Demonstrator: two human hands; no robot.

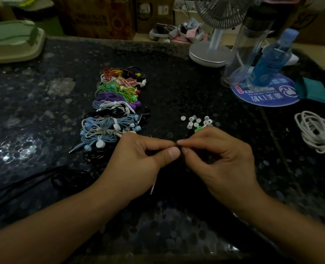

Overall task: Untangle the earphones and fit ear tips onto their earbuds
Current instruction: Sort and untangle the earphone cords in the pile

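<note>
My left hand (138,159) and my right hand (220,159) meet fingertip to fingertip over the dark table. Between them they pinch a small black earbud (177,144), mostly hidden by the fingers. Its black cable (70,180) trails off to the left, and a metal plug tip (152,188) shows below my left wrist. A row of bundled earphones (116,109) in red, pink, green, purple, white, black and blue lies beyond my left hand. Several white ear tips (196,121) and a green one (198,128) lie just past my right hand.
A white fan base (209,54) stands at the back right beside a clear bottle (249,42) and a blue bottle (272,60) on a round blue pad (264,96). A coiled white cable (316,130) lies at the right edge. A green-white container (11,40) sits back left.
</note>
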